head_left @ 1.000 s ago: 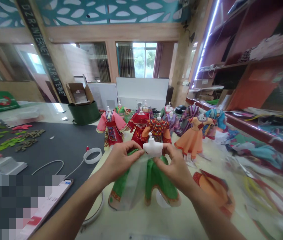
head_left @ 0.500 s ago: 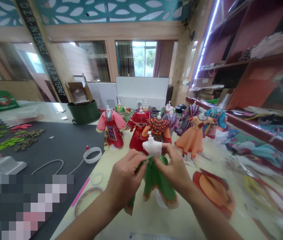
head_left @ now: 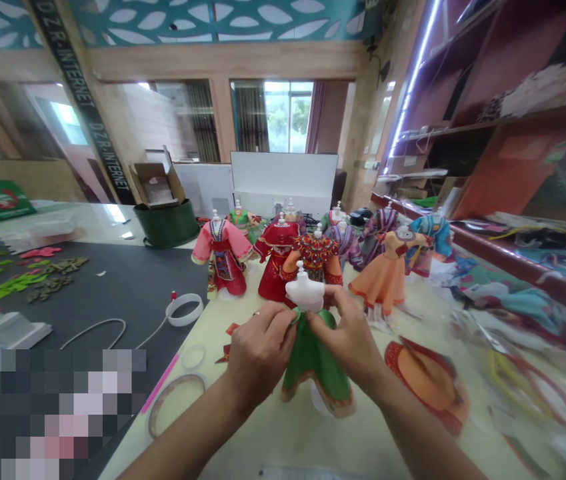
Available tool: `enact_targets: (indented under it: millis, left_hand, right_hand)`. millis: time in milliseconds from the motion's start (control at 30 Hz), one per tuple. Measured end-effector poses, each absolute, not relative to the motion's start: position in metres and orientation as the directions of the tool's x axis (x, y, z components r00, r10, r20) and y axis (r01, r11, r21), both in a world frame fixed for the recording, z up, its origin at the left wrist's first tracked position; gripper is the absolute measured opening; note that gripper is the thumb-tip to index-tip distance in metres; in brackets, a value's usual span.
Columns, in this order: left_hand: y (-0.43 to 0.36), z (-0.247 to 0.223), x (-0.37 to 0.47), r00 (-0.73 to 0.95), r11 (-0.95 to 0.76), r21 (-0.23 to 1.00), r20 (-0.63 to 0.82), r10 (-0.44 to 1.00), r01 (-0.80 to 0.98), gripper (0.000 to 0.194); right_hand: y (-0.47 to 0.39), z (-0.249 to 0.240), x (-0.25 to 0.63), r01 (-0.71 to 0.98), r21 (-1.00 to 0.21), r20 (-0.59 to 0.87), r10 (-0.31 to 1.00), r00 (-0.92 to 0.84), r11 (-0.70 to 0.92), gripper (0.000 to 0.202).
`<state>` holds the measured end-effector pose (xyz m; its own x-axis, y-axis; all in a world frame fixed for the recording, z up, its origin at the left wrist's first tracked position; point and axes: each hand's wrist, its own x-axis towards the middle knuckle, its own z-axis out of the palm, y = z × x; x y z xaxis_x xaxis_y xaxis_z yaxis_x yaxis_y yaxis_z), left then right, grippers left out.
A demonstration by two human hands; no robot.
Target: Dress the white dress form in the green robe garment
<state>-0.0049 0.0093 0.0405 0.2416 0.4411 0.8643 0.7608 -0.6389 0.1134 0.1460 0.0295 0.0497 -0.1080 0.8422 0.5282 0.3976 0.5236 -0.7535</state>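
Note:
A small white mannequin torso [head_left: 306,292] stands upright near the table's middle, with a green skirt [head_left: 317,360] edged in orange hanging from its waist. My left hand [head_left: 263,343] pinches the skirt's top edge at the waist's left side, its fingers closed. On the other side my right hand [head_left: 350,333] has its thumb pressed on the front of the waistband and its fingers behind the torso. Below the skirt's hem part of a white base [head_left: 321,400] shows.
Dressed mannequins stand behind, among them a red dress [head_left: 277,257] and an orange dress [head_left: 387,273]. An orange cloth piece [head_left: 427,383] and blurred scissors [head_left: 523,380] lie right. At left are a tape roll [head_left: 175,400] and a white ring [head_left: 185,311].
My left hand has turned and closed up at the waist. The green cloth that hung below it no longer shows there, and small red pieces now show to its left.

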Motion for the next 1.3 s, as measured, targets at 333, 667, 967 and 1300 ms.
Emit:
enact_targets:
  millis: [333,667,967,1300]
  left_hand:
    - [0.015,0.039,-0.006,0.174,-0.57,0.08,0.91,0.377,0.817,0.003]
    - [0.016,0.034,-0.003,0.26,-0.555,-0.042,0.911,0.32,0.831,0.002]
    - [0.023,0.024,-0.006,0.295,-0.593,-0.073,0.912,0.286,0.802,0.008]
    - [0.027,0.019,-0.009,0.318,-0.653,-0.076,0.912,0.261,0.753,0.013]
  right_hand:
    - [0.03,0.049,0.147,0.398,-0.747,0.54,0.836,-0.103,0.532,0.025]
    - [0.031,0.048,0.146,0.379,-0.755,0.541,0.835,-0.103,0.536,0.025]
    - [0.032,0.049,0.146,0.377,-0.75,0.552,0.829,-0.094,0.543,0.023]
    - [0.032,0.049,0.147,0.387,-0.745,0.55,0.829,-0.104,0.543,0.023]
